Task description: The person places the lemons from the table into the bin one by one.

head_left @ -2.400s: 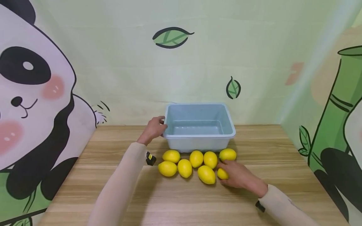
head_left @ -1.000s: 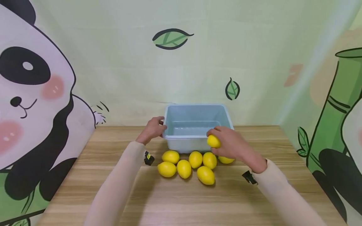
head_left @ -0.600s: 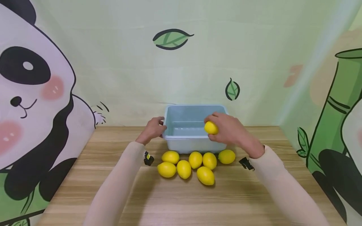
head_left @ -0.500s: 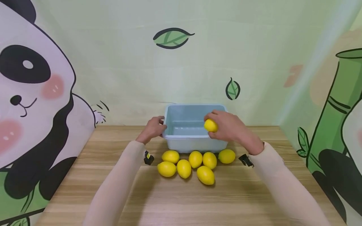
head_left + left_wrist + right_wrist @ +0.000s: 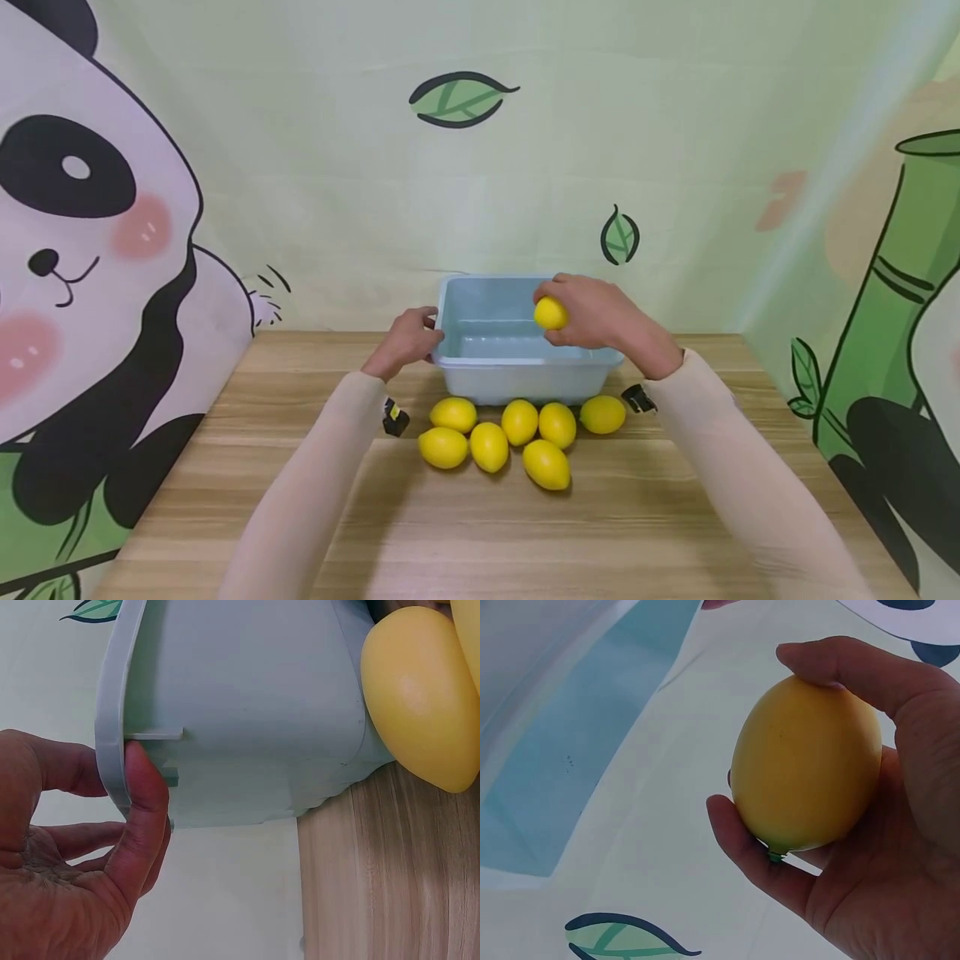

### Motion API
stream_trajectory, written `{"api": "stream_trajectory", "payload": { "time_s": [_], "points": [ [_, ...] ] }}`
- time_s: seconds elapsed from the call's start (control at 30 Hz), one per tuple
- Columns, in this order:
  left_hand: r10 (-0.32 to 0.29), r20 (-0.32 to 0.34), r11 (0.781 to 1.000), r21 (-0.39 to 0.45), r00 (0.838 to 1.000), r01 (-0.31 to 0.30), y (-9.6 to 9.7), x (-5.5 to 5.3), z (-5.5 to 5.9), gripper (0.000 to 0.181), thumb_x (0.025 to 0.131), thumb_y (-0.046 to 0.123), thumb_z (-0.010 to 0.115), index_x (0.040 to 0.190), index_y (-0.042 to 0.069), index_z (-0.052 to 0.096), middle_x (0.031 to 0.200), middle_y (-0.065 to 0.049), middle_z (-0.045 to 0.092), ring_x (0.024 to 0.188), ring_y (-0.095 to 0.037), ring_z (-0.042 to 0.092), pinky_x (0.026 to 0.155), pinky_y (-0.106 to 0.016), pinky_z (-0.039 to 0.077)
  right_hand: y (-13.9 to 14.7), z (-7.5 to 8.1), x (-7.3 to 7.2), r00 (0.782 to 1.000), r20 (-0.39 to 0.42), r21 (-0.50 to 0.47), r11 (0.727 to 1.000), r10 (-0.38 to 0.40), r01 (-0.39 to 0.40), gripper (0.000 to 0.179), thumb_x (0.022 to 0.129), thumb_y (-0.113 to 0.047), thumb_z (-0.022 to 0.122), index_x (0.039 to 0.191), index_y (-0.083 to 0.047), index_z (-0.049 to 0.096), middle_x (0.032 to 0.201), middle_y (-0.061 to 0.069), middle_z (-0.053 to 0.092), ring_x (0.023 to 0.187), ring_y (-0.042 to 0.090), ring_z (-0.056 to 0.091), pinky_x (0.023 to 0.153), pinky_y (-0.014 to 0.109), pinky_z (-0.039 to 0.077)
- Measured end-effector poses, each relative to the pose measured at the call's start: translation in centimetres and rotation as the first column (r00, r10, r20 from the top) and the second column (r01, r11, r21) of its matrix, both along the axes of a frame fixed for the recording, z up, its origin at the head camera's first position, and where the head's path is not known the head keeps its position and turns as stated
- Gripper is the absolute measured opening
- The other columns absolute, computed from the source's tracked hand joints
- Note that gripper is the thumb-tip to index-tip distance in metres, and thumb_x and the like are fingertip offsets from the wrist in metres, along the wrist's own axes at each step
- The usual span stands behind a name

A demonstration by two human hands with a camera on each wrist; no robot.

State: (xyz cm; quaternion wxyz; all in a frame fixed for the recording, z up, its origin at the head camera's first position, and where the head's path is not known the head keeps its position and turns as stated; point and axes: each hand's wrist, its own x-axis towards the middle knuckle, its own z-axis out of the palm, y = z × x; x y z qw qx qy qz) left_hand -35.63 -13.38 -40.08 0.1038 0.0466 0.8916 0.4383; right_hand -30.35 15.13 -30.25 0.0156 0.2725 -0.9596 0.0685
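Note:
A light blue plastic basin [image 5: 525,379] stands at the back of the wooden table. My left hand [image 5: 407,342] grips its left rim; in the left wrist view a finger and thumb pinch the rim [image 5: 111,742] from both sides. Over the basin's right part, my right hand [image 5: 592,312] holds a yellow lemon [image 5: 551,313]. The right wrist view shows fingers curled round that lemon [image 5: 806,765], its green stem end between thumb and fingers. Inside the basin, the visible floor is bare; its right part is hidden behind the hand.
Several lemons [image 5: 489,447] lie on the table [image 5: 465,533] in a loose group in front of the basin. One lemon [image 5: 603,415] sits at the group's right end. Behind the basin rises a pale green printed backdrop [image 5: 337,208].
My right hand has picked a lemon from the right of the group, lifted it and carried it forward and left over the basin. The left hand has stayed on the rim.

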Motion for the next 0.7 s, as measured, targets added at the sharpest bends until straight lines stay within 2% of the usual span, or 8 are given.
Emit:
{"api": "stream_trajectory", "payload": {
  "time_s": [0.3,0.7],
  "points": [
    [0.005,0.002,1.0,0.006,1.0,-0.005,0.0,0.0,0.1,0.059,0.095,0.015,0.054,0.15,0.003,0.037,0.133,-0.021,0.053,0.103,-0.033,0.063,0.074,-0.032,0.061,-0.5,0.0,-2.4,0.998,0.06,0.017,1.0,-0.006,0.005,0.046,0.083,-0.032,0.075,0.124,-0.016,0.061,0.115,0.008,0.062,0.097,0.027,0.057,0.082,0.041,0.052],
    [0.01,0.019,1.0,0.002,1.0,-0.01,0.0,0.2,0.3,0.06,0.095,0.015,0.053,0.151,0.003,0.034,0.135,-0.022,0.052,0.105,-0.033,0.062,0.078,-0.034,0.061,-1.1,0.2,-5.1,0.991,0.125,0.048,0.998,-0.045,0.039,0.048,0.081,-0.032,0.076,0.123,-0.015,0.06,0.111,0.008,0.063,0.097,0.027,0.055,0.085,0.04,0.05]
  ]
}}
